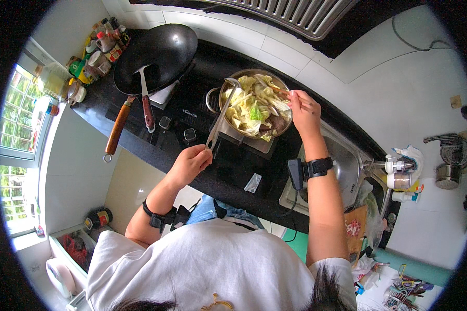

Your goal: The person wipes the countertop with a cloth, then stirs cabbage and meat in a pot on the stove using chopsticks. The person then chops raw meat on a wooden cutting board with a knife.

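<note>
A metal pot [251, 71] stands on the cooktop, filled with pale cabbage leaves [253, 107] and some brownish meat [277, 123] at its lower right. My left hand [194, 161] grips the handle end of a metal ladle [218, 120], whose head rests over the pot's upper left rim. At the pot's right rim, my right hand [305, 110] pinches what looks like a pair of reddish-brown chopsticks [279, 89]. Their tips reach in among the leaves. My fingers hide the other end of the chopsticks.
Left of the pot sits a black wok [159, 50] with a spatula [144, 93]; its wooden handle [118, 126] juts past the counter edge. Seasoning bottles [101, 50] crowd the corner. A small packet [253, 182] lies in front. At right are a steel sink [344, 163] and a cutting board [359, 217].
</note>
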`<state>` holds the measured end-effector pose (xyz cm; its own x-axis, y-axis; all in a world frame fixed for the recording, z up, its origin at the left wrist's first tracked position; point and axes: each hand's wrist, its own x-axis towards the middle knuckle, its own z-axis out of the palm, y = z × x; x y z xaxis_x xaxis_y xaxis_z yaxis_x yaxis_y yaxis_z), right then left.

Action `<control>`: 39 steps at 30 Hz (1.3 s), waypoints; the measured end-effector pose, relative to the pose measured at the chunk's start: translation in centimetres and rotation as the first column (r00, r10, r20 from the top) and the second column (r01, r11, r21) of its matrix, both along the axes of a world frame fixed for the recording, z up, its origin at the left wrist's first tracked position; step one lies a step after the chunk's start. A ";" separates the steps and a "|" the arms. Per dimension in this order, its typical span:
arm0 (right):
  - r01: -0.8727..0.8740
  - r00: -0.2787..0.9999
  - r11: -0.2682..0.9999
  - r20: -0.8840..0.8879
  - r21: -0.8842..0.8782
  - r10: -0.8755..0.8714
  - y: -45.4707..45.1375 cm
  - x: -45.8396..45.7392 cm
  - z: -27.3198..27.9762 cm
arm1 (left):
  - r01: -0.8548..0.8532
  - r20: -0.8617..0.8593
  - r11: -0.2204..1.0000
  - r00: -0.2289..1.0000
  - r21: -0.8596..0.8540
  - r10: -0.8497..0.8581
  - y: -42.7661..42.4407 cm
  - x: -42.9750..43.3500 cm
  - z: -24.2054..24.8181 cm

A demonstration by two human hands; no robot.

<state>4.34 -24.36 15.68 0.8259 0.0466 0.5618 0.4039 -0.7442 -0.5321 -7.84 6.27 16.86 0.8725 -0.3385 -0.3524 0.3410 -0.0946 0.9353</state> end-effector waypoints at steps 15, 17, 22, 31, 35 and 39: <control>-0.124 0.992 0.989 -0.018 -0.079 0.123 2.3 -1.9 4.4 | 0.006 0.013 1.000 1.000 0.022 -0.006 0.1 0.0 0.0; -0.146 0.987 0.964 0.032 -0.221 0.157 2.4 -2.4 4.1 | 0.004 0.019 1.000 1.000 0.029 -0.005 0.2 0.1 -0.1; -0.091 0.974 0.968 0.182 -0.233 0.135 1.1 -2.3 4.0 | 0.005 0.055 1.000 0.998 0.017 -0.006 0.1 0.0 -0.2; -0.024 1.000 0.994 -0.011 -0.102 0.023 -0.6 0.2 0.6 | 0.021 0.038 1.000 0.999 0.016 -0.022 0.1 0.1 0.0; 0.104 0.961 0.932 -0.277 0.346 -0.004 -0.9 0.7 0.3 | 0.008 0.009 0.999 1.000 0.039 -0.008 0.0 0.0 0.0; 0.158 0.945 0.864 -0.327 0.478 0.008 -1.2 0.2 2.7 | -0.006 0.019 1.000 1.000 0.031 0.006 0.0 0.0 -0.2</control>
<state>4.55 -25.54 18.35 0.9487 -0.2361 0.2102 0.1118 -0.3715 -0.9217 -7.80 6.26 16.69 0.8812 -0.3224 -0.3459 0.3238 -0.1216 0.9383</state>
